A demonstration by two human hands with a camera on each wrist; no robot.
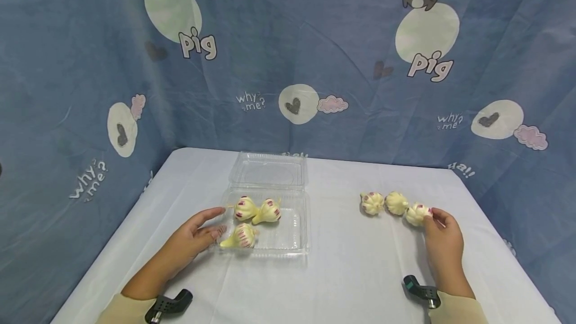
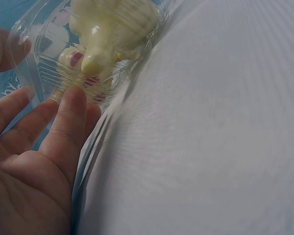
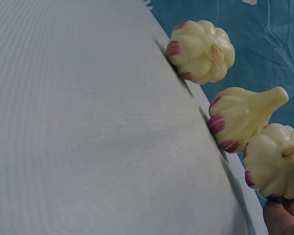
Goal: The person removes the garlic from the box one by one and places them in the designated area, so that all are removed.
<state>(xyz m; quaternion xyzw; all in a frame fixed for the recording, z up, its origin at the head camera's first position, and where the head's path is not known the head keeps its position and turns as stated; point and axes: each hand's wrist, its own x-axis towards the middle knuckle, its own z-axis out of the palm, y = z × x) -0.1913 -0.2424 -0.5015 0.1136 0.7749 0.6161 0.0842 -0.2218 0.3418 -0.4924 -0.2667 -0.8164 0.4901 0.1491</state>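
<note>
A clear plastic clamshell box point(image 1: 292, 224) lies with its lid folded back, three cream garlic bulbs with purple streaks inside. One of them, a bulb point(image 1: 245, 235), lies in the near left corner, its stem toward the left wall. My left hand point(image 1: 191, 236) is at that wall, fingers fairly straight and fingertips right at the plastic; the left wrist view shows the thumb point(image 2: 68, 117) close against the ribbed side. At the right, my right hand point(image 1: 444, 239) pinches a garlic bulb point(image 1: 417, 214) between thumb and fingers. That bulb point(image 3: 274, 159) overlaps its neighbour in the right wrist view.
Two more garlic bulbs, a middle one point(image 1: 396, 203) and a left one point(image 1: 372, 203), sit in a row beside the pinched one. The box's lid point(image 1: 270, 170) lies toward the back of the white-covered table point(image 1: 342, 264). A blue printed curtain point(image 1: 252, 129) hangs behind.
</note>
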